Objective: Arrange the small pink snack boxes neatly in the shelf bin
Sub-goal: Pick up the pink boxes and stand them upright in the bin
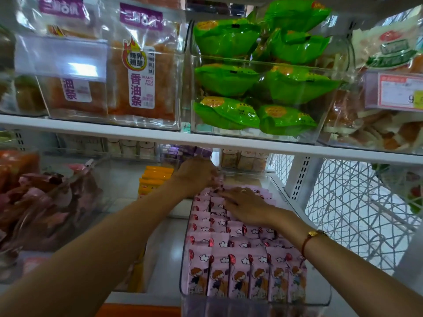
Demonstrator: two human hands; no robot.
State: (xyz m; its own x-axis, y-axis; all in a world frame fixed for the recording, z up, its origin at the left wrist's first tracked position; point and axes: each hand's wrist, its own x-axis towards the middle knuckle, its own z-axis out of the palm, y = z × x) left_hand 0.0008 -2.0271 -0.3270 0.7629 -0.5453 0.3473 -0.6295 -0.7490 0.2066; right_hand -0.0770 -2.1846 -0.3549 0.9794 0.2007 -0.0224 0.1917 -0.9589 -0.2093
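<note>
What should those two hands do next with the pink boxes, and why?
Probably seat the box the left hand pinches into the back row. The right hand lies flat on the pink snack boxes, steadying them, and the clear bin shows bare floor at the far end.

On the upper shelf in front of me, a clear bin of green packets sits mid-shelf, with orange fried-dough bags toward its left edge. Below, yellow boxes stand near the back, brownish wrapped snacks at the left edge.

Bare forearms, no sleeves.
Right wrist wears a red cord bracelet with gold charm; a ring on one finger.
</note>
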